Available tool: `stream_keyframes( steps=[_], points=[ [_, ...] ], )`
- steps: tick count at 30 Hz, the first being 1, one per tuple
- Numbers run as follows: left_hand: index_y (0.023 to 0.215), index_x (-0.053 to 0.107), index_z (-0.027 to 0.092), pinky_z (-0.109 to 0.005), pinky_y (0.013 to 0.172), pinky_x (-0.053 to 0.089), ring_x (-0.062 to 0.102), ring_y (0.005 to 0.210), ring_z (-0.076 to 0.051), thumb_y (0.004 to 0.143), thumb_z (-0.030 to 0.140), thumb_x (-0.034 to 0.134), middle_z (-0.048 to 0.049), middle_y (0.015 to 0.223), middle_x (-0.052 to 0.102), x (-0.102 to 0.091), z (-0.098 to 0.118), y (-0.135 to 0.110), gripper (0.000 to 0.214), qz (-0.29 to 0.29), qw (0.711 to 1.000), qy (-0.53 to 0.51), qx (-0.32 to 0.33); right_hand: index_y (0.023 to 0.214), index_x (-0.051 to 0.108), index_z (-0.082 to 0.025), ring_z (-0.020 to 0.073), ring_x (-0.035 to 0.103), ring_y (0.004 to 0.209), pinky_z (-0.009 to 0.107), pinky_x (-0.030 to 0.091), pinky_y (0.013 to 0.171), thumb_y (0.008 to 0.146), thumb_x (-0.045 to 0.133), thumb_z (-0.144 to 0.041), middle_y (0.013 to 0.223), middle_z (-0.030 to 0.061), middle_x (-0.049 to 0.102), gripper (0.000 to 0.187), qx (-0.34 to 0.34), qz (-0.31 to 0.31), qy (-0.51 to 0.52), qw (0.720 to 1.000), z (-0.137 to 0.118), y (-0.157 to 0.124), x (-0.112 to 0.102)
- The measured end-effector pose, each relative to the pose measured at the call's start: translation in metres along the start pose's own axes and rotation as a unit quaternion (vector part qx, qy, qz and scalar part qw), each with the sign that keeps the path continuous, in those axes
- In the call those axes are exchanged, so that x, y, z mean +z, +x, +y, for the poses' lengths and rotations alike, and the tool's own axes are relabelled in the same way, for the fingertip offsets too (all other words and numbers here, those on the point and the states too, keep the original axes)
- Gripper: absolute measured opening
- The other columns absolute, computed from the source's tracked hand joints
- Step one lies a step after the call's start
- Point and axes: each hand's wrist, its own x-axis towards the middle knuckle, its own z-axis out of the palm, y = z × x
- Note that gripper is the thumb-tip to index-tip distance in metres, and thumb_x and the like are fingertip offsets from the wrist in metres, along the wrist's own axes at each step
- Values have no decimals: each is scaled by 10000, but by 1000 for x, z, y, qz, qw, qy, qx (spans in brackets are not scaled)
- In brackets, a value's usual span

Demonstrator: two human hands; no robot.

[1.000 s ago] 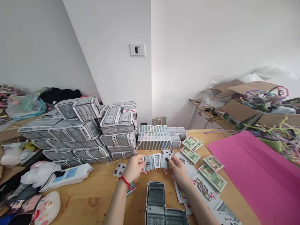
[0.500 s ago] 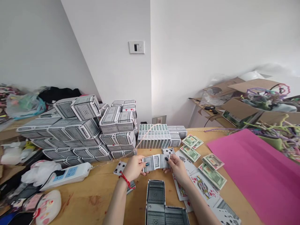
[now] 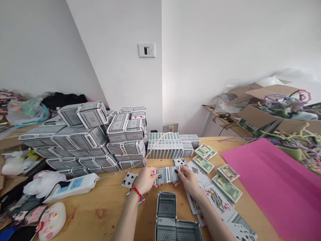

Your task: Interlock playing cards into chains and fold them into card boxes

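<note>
Between my hands are folded playing cards (image 3: 164, 175), patterned backs up, held just above the wooden table. My left hand (image 3: 147, 179) pinches the left part, thumb on top. My right hand (image 3: 187, 177) grips the right part the same way. A narrow white band runs between the two parts. Below them on the table stands an L-shaped open card structure (image 3: 167, 209) with walls made of cards. Loose playing cards (image 3: 217, 199) lie under and beside my right forearm. A spade card (image 3: 129, 179) rests by my left wrist.
Stacked card-built blocks (image 3: 84, 139) rise at the left. A row of boxed decks (image 3: 165, 145) stands behind my hands, with green card packs (image 3: 227, 187) at the right. A pink sheet (image 3: 271, 184), a power strip (image 3: 72, 188) and cardboard boxes (image 3: 259, 117) lie further out.
My hands have drawn closer together, and the two card parts now sit nearer each other, with the middle section between them narrowed. My left hand moved slightly right.
</note>
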Motion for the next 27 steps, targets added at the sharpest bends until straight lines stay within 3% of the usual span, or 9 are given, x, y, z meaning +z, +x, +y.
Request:
stream_keyframes(
  steps=[9, 14, 17, 27],
  points=[
    [777, 590, 144, -285, 539, 488, 612, 622, -186, 706, 323, 547, -60, 740, 659, 0, -11, 8, 198, 13, 999, -2, 29, 776, 520, -190, 192, 656, 568, 293, 544, 495, 713, 604, -493, 612, 3, 648, 320, 18, -23, 3, 1000, -9, -4, 6],
    [840, 586, 149, -292, 692, 448, 586, 784, -197, 724, 366, 530, -58, 813, 646, 7, -13, 15, 252, 131, 987, -16, 96, 930, 498, -178, 214, 679, 670, 286, 553, 505, 712, 611, -497, 713, 28, 667, 402, 20, -40, 43, 998, -11, -8, 15],
    [767, 554, 159, -290, 655, 427, 567, 725, -190, 749, 374, 485, -40, 747, 621, 14, -14, 18, 227, 164, 983, -7, 89, 936, 490, -173, 209, 681, 668, 274, 551, 494, 718, 609, -496, 722, 35, 669, 407, 16, -37, 50, 998, -9, -8, 17],
    [646, 441, 197, -257, 576, 355, 510, 629, -160, 786, 301, 425, 14, 629, 545, 18, -6, 10, 176, 188, 977, 81, 54, 898, 515, -179, 211, 674, 628, 291, 552, 498, 685, 623, -525, 714, 35, 679, 421, 22, -22, 34, 999, -11, -7, 15]
  ],
)
